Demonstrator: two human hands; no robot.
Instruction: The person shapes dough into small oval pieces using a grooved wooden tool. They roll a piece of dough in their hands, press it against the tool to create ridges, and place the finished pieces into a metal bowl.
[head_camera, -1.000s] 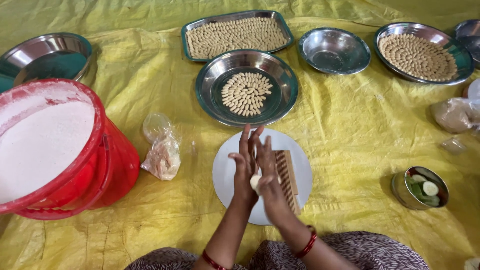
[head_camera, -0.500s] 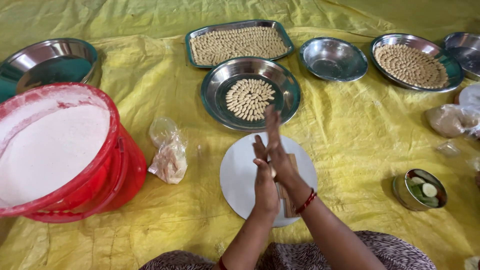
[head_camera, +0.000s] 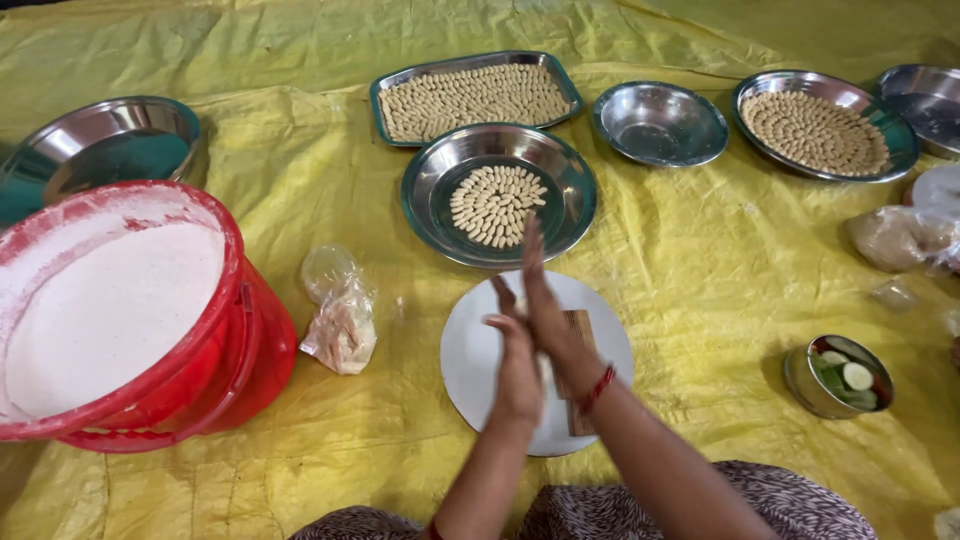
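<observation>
A soft, light dough lump (head_camera: 543, 362) sits pressed between the flat, straight-fingered left hand (head_camera: 517, 372) and right hand (head_camera: 549, 318), best handled gently by the palms.

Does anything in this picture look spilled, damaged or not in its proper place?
Little stands out. White flour coats the inner wall and rim of the red bucket, and a faint dusting lies on the yellow sheet beside the crumpled plastic bag. The dough pieces sit in neat rows on the steel plate and the other trays.

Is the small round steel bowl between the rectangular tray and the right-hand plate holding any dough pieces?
No, the small round bowl shows only bare shiny metal inside.
</observation>
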